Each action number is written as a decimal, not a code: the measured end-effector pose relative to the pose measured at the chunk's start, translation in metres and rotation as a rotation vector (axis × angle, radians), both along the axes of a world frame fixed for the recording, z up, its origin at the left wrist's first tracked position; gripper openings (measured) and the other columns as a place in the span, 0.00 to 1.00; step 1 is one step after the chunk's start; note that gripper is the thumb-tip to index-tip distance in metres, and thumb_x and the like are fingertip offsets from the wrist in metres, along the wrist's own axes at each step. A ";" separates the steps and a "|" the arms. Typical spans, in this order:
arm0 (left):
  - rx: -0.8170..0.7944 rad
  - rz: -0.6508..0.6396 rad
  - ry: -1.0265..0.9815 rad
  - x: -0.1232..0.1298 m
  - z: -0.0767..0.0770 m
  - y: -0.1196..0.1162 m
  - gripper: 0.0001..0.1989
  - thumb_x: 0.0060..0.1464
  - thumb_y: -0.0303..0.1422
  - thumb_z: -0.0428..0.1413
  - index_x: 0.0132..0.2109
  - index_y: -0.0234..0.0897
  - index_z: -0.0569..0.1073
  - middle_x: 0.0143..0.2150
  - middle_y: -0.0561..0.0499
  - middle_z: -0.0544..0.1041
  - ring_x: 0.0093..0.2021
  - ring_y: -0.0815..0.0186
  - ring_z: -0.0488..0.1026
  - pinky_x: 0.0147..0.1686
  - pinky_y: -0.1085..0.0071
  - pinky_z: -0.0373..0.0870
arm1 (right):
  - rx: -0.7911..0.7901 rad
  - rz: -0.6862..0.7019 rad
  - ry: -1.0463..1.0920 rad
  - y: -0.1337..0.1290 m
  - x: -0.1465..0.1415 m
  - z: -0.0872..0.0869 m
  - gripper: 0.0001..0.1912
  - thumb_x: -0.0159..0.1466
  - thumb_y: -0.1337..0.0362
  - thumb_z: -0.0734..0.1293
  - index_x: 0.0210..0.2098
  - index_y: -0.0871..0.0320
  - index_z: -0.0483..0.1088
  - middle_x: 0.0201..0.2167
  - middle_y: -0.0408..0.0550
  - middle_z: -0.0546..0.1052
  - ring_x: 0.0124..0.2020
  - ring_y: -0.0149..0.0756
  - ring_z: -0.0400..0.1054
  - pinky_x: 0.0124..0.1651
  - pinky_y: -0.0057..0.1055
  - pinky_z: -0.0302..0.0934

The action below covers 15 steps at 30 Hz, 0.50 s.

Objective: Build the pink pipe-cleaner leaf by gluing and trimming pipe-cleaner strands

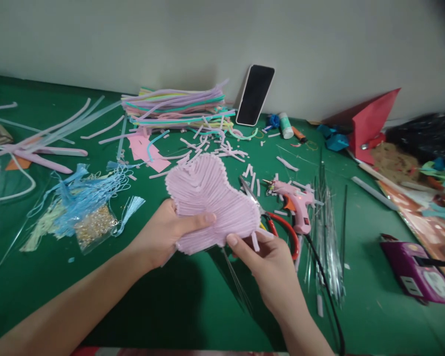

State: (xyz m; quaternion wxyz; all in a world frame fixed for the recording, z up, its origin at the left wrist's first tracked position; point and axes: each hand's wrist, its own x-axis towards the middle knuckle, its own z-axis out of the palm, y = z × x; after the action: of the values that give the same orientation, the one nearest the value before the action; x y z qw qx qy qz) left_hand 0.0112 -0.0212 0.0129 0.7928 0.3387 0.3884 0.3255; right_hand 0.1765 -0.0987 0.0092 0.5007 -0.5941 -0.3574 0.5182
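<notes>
A pale pink-lilac piece made of fuzzy strips laid side by side, with a lobed outline, is held above the green table. My left hand is closed on its left side, thumb lying across the ribbed face. At the lower right edge, my right hand pinches the same piece, with a short lilac strip end showing beside the fingers. Thin wires hang below it. Red-handled scissors lie just behind my right hand, partly covered, next to a pink glue gun.
Bundled fuzzy stems and a phone stand at the back. Blue tassels and a bead bag lie left. Right are metal wires, a black cord and a purple box. Cut scraps are scattered behind the hands.
</notes>
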 end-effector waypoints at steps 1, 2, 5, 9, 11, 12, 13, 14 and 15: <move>0.012 0.006 0.019 0.001 -0.001 -0.001 0.15 0.46 0.29 0.68 0.43 0.35 0.79 0.41 0.48 0.83 0.42 0.61 0.80 0.41 0.71 0.76 | -0.013 0.010 -0.008 0.000 -0.001 -0.001 0.09 0.55 0.58 0.73 0.26 0.57 0.77 0.25 0.43 0.79 0.27 0.33 0.71 0.34 0.30 0.67; 0.020 0.012 0.039 0.002 -0.001 -0.002 0.16 0.46 0.29 0.68 0.44 0.36 0.79 0.41 0.48 0.83 0.42 0.60 0.79 0.42 0.71 0.76 | -0.026 0.011 -0.016 0.000 -0.002 -0.002 0.10 0.55 0.58 0.73 0.25 0.58 0.76 0.24 0.43 0.78 0.26 0.32 0.69 0.32 0.29 0.67; 0.039 0.019 0.083 0.003 0.000 -0.004 0.17 0.45 0.30 0.68 0.45 0.37 0.79 0.43 0.49 0.83 0.45 0.59 0.79 0.42 0.70 0.77 | -0.057 -0.007 -0.005 0.000 -0.004 -0.007 0.12 0.55 0.56 0.73 0.23 0.58 0.76 0.24 0.43 0.78 0.27 0.32 0.69 0.32 0.28 0.66; 0.078 0.019 0.104 0.003 0.000 -0.006 0.19 0.44 0.30 0.69 0.45 0.37 0.78 0.44 0.49 0.82 0.47 0.55 0.78 0.43 0.68 0.77 | -0.054 -0.041 0.025 -0.001 -0.007 -0.009 0.10 0.56 0.56 0.73 0.28 0.57 0.78 0.28 0.44 0.80 0.31 0.33 0.70 0.36 0.29 0.66; 0.086 0.009 0.102 0.003 -0.002 -0.007 0.18 0.45 0.29 0.68 0.46 0.37 0.78 0.43 0.49 0.83 0.48 0.55 0.78 0.43 0.68 0.77 | -0.053 -0.062 0.012 0.000 -0.008 -0.008 0.10 0.55 0.56 0.74 0.26 0.57 0.78 0.25 0.43 0.79 0.28 0.32 0.69 0.34 0.28 0.65; 0.087 0.005 0.098 0.003 -0.003 -0.007 0.18 0.45 0.29 0.68 0.46 0.37 0.78 0.43 0.49 0.83 0.48 0.55 0.78 0.43 0.69 0.77 | -0.050 -0.067 0.011 0.001 -0.009 -0.007 0.10 0.55 0.57 0.74 0.25 0.57 0.77 0.24 0.43 0.78 0.28 0.32 0.68 0.33 0.28 0.64; 0.086 0.004 0.091 0.004 -0.003 -0.007 0.17 0.46 0.29 0.68 0.46 0.38 0.78 0.43 0.49 0.83 0.48 0.56 0.78 0.42 0.69 0.77 | -0.043 -0.068 0.013 0.001 -0.009 -0.007 0.10 0.55 0.57 0.74 0.24 0.57 0.77 0.23 0.42 0.78 0.27 0.31 0.68 0.33 0.27 0.64; 0.085 0.007 0.080 0.004 -0.004 -0.007 0.17 0.47 0.29 0.67 0.46 0.38 0.78 0.43 0.50 0.83 0.48 0.56 0.78 0.43 0.70 0.77 | -0.031 -0.070 0.017 0.002 -0.009 -0.006 0.10 0.54 0.58 0.74 0.23 0.57 0.77 0.23 0.42 0.77 0.27 0.31 0.68 0.33 0.27 0.64; 0.082 0.015 0.067 0.004 -0.004 -0.006 0.17 0.47 0.30 0.67 0.46 0.39 0.78 0.44 0.50 0.83 0.48 0.57 0.78 0.43 0.70 0.77 | -0.014 -0.078 0.020 0.003 -0.009 -0.006 0.10 0.54 0.58 0.74 0.22 0.57 0.76 0.22 0.42 0.76 0.26 0.31 0.67 0.33 0.27 0.64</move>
State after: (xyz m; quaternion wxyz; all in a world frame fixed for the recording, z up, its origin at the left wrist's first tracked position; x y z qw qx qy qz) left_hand 0.0153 -0.0273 0.0086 0.7623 0.3785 0.4037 0.3356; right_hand 0.1672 -0.0953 0.0035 0.5197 -0.6060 -0.3254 0.5068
